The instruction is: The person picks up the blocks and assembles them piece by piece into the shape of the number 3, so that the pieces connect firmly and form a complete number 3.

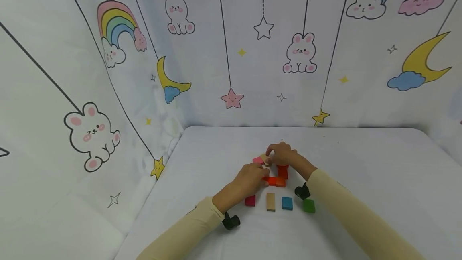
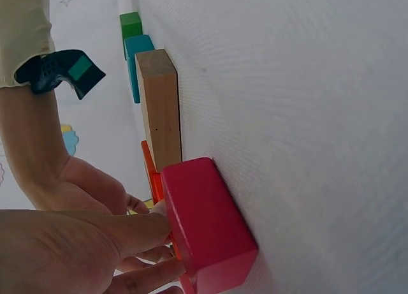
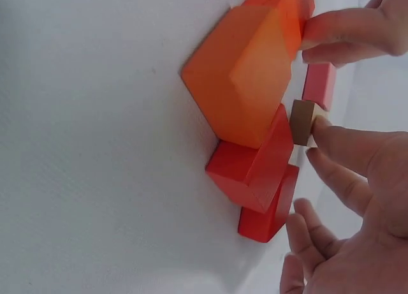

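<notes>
Beyond the orange block (image 1: 280,182), the right hand (image 1: 286,154) pinches a wooden block (image 3: 301,123), while just left of it the left hand (image 1: 247,179) touches a red-orange block (image 1: 272,181), its grip hard to tell.

1. Around orange blk (image 1: 280,181), L hand (image 1: 249,178) is blocking 9 o'clock; R hand (image 1: 283,154), 12.
2. Front wood blk (image 1: 270,202) is obstructing approx. 7, blue blk (image 1: 287,203) 5.
3. Tabletop (image 1: 335,143) is offering room @ 2 & 10 o'clock.
</notes>
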`<action>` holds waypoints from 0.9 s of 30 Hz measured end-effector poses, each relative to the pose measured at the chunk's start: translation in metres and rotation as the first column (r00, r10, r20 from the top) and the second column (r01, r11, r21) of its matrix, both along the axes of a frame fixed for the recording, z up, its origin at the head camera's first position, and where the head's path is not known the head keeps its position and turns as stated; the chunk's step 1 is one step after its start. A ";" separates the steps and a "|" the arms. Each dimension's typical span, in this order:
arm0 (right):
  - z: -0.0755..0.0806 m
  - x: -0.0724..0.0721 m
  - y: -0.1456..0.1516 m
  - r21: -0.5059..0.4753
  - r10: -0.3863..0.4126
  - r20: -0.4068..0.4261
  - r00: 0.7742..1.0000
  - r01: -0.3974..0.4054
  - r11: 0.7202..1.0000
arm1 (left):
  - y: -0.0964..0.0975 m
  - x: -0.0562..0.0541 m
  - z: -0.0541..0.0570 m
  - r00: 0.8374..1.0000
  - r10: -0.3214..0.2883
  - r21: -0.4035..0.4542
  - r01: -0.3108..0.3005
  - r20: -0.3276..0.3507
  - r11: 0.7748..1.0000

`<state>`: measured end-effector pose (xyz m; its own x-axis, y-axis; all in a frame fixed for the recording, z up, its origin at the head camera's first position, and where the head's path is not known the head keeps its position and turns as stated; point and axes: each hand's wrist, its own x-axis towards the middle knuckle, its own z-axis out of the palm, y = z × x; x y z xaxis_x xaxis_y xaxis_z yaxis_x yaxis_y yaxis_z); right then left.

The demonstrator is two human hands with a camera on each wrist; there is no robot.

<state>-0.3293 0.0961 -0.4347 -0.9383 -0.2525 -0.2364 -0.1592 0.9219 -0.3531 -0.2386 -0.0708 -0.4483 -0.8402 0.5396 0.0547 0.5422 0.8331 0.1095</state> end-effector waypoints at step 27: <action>-0.004 -0.014 0.018 -0.138 0.140 0.038 0.989 -0.133 0.981 | 0.001 -0.003 -0.003 1.000 0.001 -0.010 -0.001 -0.002 1.000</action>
<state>-0.3435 0.1142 -0.4391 -0.8814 -0.4099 -0.2347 -0.2605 0.8363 -0.4824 -0.2411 -0.0700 -0.4510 -0.8403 0.5397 0.0511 0.5420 0.8345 0.0995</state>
